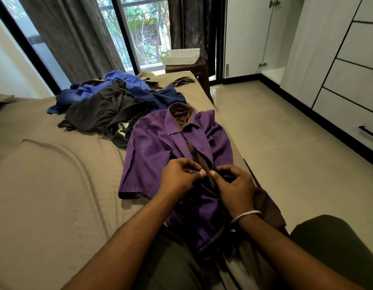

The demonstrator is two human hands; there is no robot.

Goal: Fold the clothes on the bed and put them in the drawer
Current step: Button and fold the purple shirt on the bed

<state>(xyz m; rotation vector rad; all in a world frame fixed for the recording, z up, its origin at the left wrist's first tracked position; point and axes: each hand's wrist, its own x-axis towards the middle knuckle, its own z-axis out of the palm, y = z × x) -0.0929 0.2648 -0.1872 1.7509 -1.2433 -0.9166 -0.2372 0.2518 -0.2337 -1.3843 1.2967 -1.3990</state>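
Note:
A purple short-sleeved shirt (pixel 152 151) lies face up on the bed (pixel 45 185), collar away from me, its front partly unbuttoned. My left hand (pixel 178 177) pinches the left edge of the shirt's front placket beside a small white button. My right hand (pixel 233 185), with a metal bangle on the wrist, pinches the opposite edge of the placket. The two hands nearly touch at mid-chest of the shirt. The shirt's lower part hangs over the bed edge toward my lap.
A heap of blue and black clothes (pixel 110 101) lies beyond the shirt. A white basket (pixel 180 56) sits on a brown stool (pixel 194 70) past the bed. White wardrobe drawers (pixel 353 84) line the right wall across tiled floor (pixel 275 132).

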